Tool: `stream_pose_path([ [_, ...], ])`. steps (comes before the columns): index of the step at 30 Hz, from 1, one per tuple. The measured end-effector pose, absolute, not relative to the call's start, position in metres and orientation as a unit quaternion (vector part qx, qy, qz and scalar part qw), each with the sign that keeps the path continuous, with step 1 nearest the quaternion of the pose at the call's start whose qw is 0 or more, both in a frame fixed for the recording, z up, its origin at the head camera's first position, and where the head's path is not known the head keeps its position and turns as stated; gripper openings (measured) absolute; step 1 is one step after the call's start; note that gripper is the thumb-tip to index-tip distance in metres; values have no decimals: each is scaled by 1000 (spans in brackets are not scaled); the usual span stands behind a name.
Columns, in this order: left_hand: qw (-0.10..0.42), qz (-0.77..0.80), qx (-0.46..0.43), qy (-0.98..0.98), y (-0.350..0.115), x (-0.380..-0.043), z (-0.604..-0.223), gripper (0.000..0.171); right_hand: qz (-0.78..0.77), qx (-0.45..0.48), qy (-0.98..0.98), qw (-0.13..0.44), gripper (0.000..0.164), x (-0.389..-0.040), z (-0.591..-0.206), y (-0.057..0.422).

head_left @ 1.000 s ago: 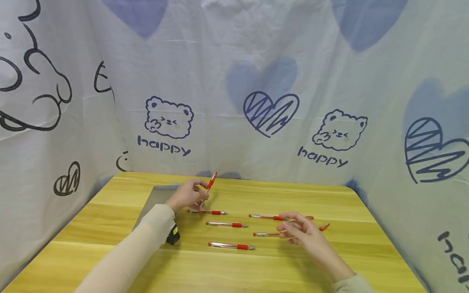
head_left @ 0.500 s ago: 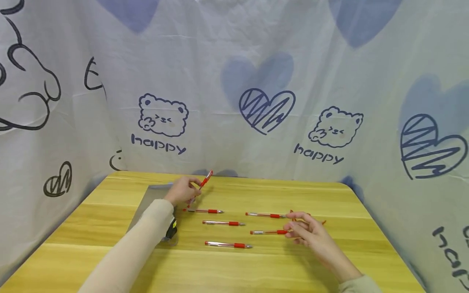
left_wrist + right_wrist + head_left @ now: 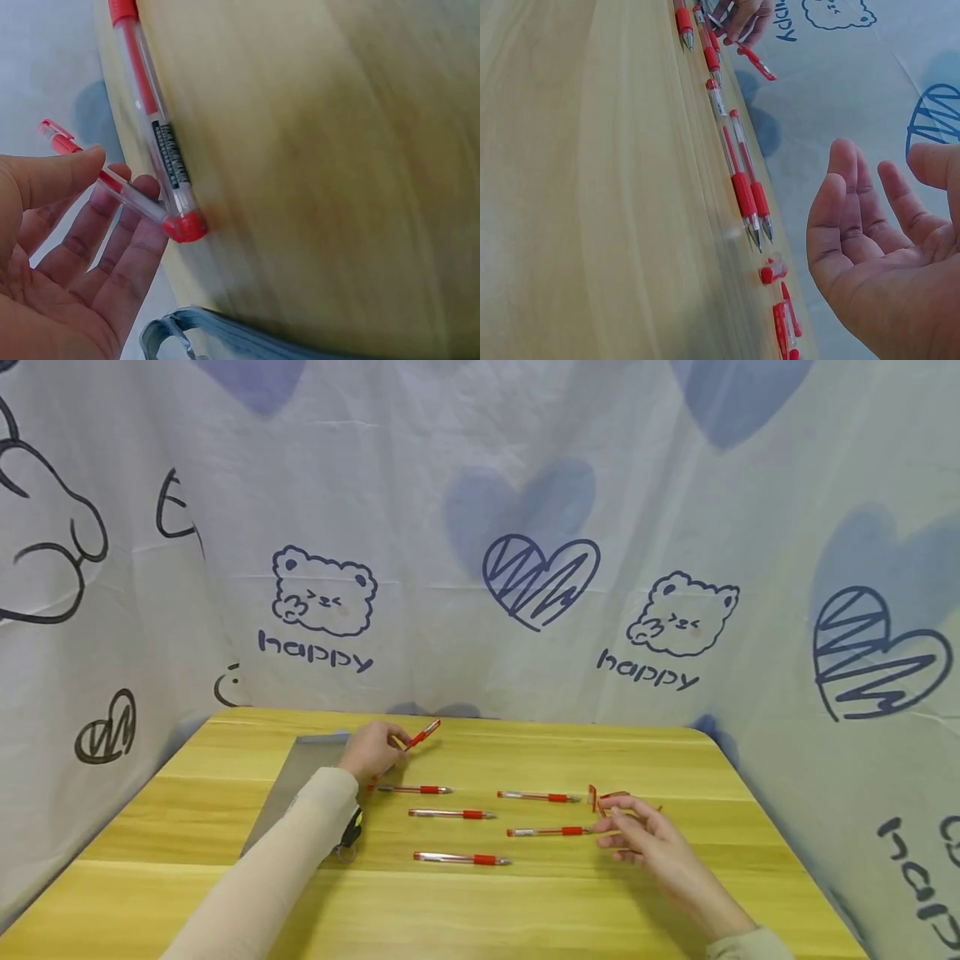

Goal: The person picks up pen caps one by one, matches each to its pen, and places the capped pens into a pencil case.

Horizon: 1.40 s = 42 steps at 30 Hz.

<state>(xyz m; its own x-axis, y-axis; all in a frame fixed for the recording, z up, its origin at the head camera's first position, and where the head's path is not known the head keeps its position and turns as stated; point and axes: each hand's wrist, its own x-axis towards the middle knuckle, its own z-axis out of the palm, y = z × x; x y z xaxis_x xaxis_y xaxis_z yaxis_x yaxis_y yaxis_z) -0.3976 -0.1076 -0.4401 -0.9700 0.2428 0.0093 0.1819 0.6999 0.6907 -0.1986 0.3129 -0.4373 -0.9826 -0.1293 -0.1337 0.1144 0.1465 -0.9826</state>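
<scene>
The left hand (image 3: 372, 752), at far left, pinches a slim, tilted, red-capped clear-plastic pen (image 3: 426, 732); the step appears to be positioning it beside the others, next calling for controlled lowering; five uncapped, red-gripped clear pens (image 3: 452, 814) lie between the hands; the right hand (image 3: 658, 846), loosely spread, holds nothing, near red-and-clear plastic caps (image 3: 773, 268).

Right fingers (image 3: 827, 202), red pens (image 3: 743, 193), wooden tabletop (image 3: 607, 187)

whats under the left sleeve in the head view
A flat gray item shows past the left sleeve on its far side, and a black piece with yellow peeks out on the other. The rest is covered, so whether they join is unclear.
</scene>
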Motion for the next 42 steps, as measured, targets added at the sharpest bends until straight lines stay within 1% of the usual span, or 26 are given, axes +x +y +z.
stream_pose_path([
  [3,31,349,113,930,-106,-397,-439,22,-650,6,755,87,44,-197,-437,314],
  [7,22,335,114,935,-104,-398,-439,22,-648,13,756,85,45,-196,-437,315],
  [15,16,337,139,931,-103,-400,-444,16,-647,26,757,84,49,-196,-435,314],
  [17,19,346,142,927,-104,-401,-445,17,-647,27,758,82,50,-195,-434,314],
  [21,25,356,149,922,-106,-399,-445,26,-647,25,758,80,51,-194,-433,315],
  [29,25,359,175,916,-105,-391,-436,26,-652,6,754,82,41,-195,-430,321],
  [34,33,369,192,909,-105,-385,-429,26,-655,25,752,78,40,-196,-428,318],
  [42,48,387,214,896,-107,-376,-425,29,-655,15,751,77,42,-201,-425,316],
])
